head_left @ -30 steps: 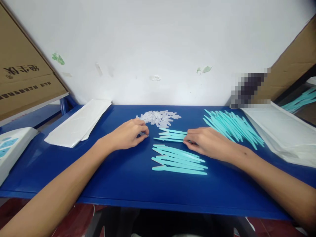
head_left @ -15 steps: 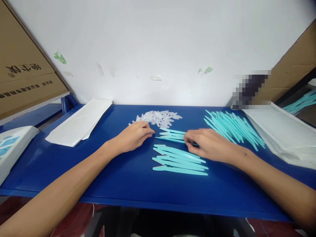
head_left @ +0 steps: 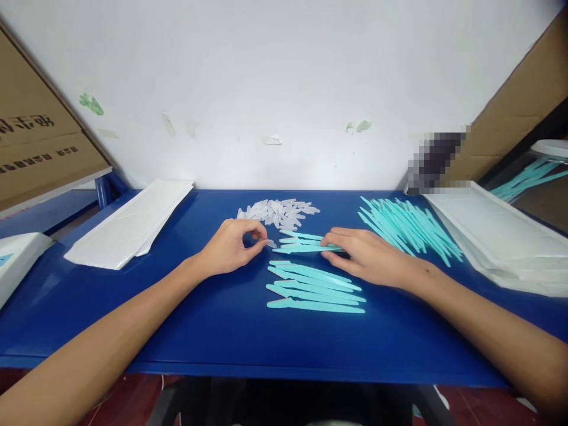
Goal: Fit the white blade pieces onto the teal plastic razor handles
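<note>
My left hand [head_left: 231, 245] pinches a small clear plastic blade cap [head_left: 271, 243] between thumb and forefinger. Its tip is close to the blade end of a turquoise eyebrow razor [head_left: 295, 249]. My right hand [head_left: 359, 251] has thumb and fingers on either side of that razor's handle, which passes between them. Beyond this razor lie a couple of others, partly under the right fingers. Nearer to me, several eyebrow razors [head_left: 317, 290] lie in a row with blade ends to the left. Behind my left hand spreads a heap of clear blade caps [head_left: 279, 212].
At the right is a big pile of turquoise razors [head_left: 408, 228], beside white plastic packaging [head_left: 497, 236]. White plastic bags [head_left: 133, 228] lie at the left on the blue table [head_left: 213, 337]. Cardboard boxes [head_left: 39, 136] flank the white wall. A clear tub [head_left: 541, 171] holds more razors.
My left hand has drawn back from the caps' edge and turned, now showing a cap in its pinch. The right fingers have loosened around the razor. The view has shifted slightly right.
</note>
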Motion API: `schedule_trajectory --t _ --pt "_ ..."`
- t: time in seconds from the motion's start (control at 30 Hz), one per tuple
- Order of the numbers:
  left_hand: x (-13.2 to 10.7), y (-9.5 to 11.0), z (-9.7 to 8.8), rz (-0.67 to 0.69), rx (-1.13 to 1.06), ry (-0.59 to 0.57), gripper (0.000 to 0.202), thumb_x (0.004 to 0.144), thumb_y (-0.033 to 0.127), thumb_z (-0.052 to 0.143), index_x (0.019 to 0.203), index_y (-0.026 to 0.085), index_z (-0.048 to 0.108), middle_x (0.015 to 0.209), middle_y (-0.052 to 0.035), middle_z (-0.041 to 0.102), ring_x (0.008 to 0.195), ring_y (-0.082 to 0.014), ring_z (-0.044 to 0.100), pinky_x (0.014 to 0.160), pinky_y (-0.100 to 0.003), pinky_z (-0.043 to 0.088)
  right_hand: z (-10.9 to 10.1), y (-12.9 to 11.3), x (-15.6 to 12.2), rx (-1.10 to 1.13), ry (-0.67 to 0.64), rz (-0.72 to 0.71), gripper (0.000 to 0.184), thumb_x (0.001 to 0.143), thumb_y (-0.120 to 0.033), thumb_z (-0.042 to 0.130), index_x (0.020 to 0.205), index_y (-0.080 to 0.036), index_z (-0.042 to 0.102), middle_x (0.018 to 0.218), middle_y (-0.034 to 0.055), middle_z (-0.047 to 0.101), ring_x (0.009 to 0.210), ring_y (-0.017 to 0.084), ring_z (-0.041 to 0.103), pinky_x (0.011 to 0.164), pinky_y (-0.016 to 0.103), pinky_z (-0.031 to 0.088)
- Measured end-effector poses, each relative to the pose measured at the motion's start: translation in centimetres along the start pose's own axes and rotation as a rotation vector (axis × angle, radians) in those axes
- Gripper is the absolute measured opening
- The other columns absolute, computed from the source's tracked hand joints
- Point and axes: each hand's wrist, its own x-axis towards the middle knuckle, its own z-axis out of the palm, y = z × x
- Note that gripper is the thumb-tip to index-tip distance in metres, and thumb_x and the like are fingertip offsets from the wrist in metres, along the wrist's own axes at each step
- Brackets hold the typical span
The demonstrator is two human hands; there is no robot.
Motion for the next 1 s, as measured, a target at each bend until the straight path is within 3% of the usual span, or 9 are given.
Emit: schedule_trajectory --t 0.1,0.23,0.37,1.0 --pt "-0.02 -0.63 -0.09 0.024 0.079 -0.099 0.012 0.091 0.029 0.062 0.089 0.02 0.068 0.082 0.0006 0.071 0.077 -0.0154 0.065 0.075 -0.029 0.047 -0.06 -0.01 0.05 -0.017 -0.012 -0.005 0.035 0.104 -0.04 0.039 0.1 -0.018 0.065 0.089 0.0059 0.064 0.072 0.017 0.058 0.062 0.029 0.038" --pt "-0.02 -0.87 -0.34 0.051 0.134 -0.137 0.018 0.094 0.03 0.059 0.104 0.022 0.071 0.09 -0.0008 0.073 0.084 -0.0182 0.065 0.081 -0.033 0.046 0.02 0.24 0.09 -0.018 -0.01 -0.026 0.037 0.105 -0.038 0.036 0.092 -0.018 0.065 0.086 0.0054 0.064 0.073 0.018 0.059 0.064 0.03 0.038" --pt "0.03 -0.51 -0.51 0.057 0.161 -0.186 0.019 0.095 0.031 0.056 0.094 0.021 0.072 0.09 -0.0028 0.072 0.085 -0.0194 0.062 0.079 -0.034 0.045 0.16 0.59 0.0 -0.008 -0.001 -0.034 0.037 0.105 -0.038 0.034 0.092 -0.019 0.063 0.087 0.0049 0.066 0.072 0.017 0.06 0.064 0.029 0.037" --pt "0.01 -0.18 -0.53 0.06 0.129 -0.25 0.022 0.098 0.03 0.049 0.097 0.02 0.069 0.091 -0.0042 0.067 0.084 -0.0186 0.059 0.076 -0.033 0.045 -0.25 0.66 -0.12 -0.005 -0.024 -0.025 0.038 0.105 -0.041 0.034 0.09 -0.02 0.063 0.079 0.003 0.069 0.066 0.017 0.06 0.06 0.029 0.034"
